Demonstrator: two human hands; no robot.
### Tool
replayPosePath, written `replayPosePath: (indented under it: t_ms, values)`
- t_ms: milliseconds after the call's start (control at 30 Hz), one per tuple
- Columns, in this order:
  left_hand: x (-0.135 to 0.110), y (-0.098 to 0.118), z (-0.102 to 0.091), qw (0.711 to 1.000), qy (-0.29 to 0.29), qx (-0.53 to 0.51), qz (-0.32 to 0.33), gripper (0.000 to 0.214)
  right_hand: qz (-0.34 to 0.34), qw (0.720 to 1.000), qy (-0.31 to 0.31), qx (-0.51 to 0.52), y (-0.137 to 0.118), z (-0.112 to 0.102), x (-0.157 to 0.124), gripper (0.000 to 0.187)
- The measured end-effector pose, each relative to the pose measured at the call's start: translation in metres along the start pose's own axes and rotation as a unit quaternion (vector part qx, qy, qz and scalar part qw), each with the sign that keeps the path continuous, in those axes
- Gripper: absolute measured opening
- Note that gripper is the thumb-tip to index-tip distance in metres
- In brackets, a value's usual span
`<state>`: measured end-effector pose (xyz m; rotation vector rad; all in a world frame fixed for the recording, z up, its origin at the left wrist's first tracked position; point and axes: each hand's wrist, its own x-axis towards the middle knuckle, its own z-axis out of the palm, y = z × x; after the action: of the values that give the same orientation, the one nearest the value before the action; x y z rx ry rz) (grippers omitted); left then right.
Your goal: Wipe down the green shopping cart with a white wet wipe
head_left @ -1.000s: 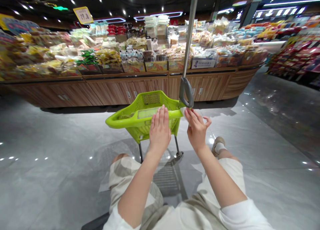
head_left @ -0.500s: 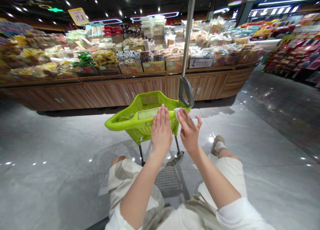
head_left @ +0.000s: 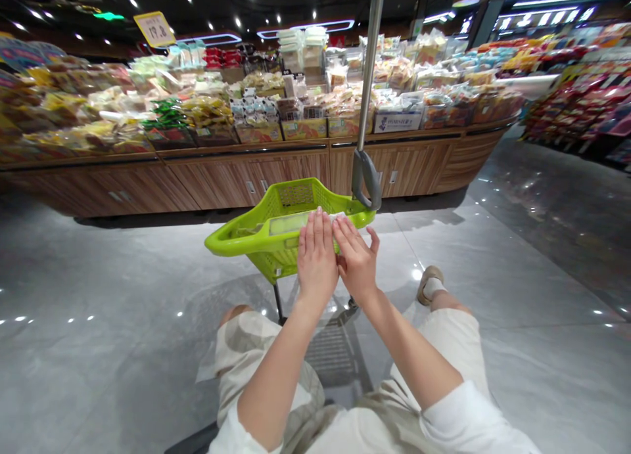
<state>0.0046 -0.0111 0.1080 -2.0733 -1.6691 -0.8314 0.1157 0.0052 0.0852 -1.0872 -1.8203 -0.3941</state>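
Observation:
A lime-green shopping cart (head_left: 235, 246) with a perforated basket stands in front of me. My left hand (head_left: 317, 250) lies flat with its fingers stretched out over the near rim, beside a clear label panel (head_left: 286, 225) set into it. Close against it on the right, my right hand (head_left: 357, 253) presses a white wipe (head_left: 338, 215) onto the same rim. Most of the wipe is hidden under the fingers. A grey loop handle (head_left: 367, 180) and a metal pole (head_left: 371, 66) rise at the basket's right end.
Behind the cart runs a long wooden display counter (head_left: 296, 168) stacked with packaged snacks. A price sign (head_left: 154, 29) stands over its left part. More shelves of goods (head_left: 582, 106) are at the right. The grey tiled floor (head_left: 123, 276) is shiny.
My right hand has slid left along the rim with the white wipe and now lies against my left hand. The left hand has stayed nearly in place.

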Motion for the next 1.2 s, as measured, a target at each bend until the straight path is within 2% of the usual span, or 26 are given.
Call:
replayPosePath:
  t_ms: [133,233,333,433,533,633,800,933,1033,1100,1200]
  values:
    - [0.000,-0.003,-0.001,1.000,0.007,0.006,-0.004,0.065,-0.004,0.999,-0.032,-0.009,-0.014,0.003,0.007,0.064]
    - [-0.001,-0.007,-0.002,1.000,0.017,0.003,-0.003,0.067,-0.009,0.997,-0.072,-0.019,-0.012,0.001,0.011,0.065]
    - [-0.003,-0.012,-0.004,1.000,0.018,-0.003,0.002,0.073,-0.030,0.996,-0.083,-0.013,-0.003,-0.002,0.014,0.066]
    - [-0.005,-0.016,-0.006,1.000,0.012,-0.010,0.004,0.080,-0.060,0.996,-0.063,-0.004,0.015,-0.006,0.012,0.068]
    - [-0.005,-0.016,-0.007,1.000,0.013,-0.012,0.006,0.084,-0.031,0.999,-0.028,-0.010,0.025,-0.009,0.009,0.070]
    - [-0.005,-0.014,-0.005,1.000,0.022,-0.009,0.000,0.084,0.013,0.999,-0.021,-0.021,0.013,-0.006,0.007,0.069]
    - [-0.005,-0.015,-0.004,1.000,0.023,0.001,-0.016,0.073,-0.031,0.999,-0.011,-0.003,-0.018,0.006,0.009,0.057]
    - [-0.007,-0.021,-0.006,1.000,0.027,0.004,-0.009,0.080,-0.055,0.998,-0.024,-0.005,0.001,-0.002,0.007,0.061]
    - [-0.008,-0.021,-0.007,1.000,0.027,0.006,-0.003,0.082,-0.026,0.999,-0.014,-0.016,0.019,-0.009,0.003,0.068]
    - [-0.008,-0.020,-0.005,1.000,0.030,0.005,-0.004,0.082,-0.003,1.000,-0.011,-0.014,0.018,-0.009,0.001,0.070]
    - [-0.007,-0.017,-0.003,0.999,0.032,0.007,-0.011,0.079,0.008,1.000,-0.015,-0.002,-0.002,0.000,0.001,0.066]
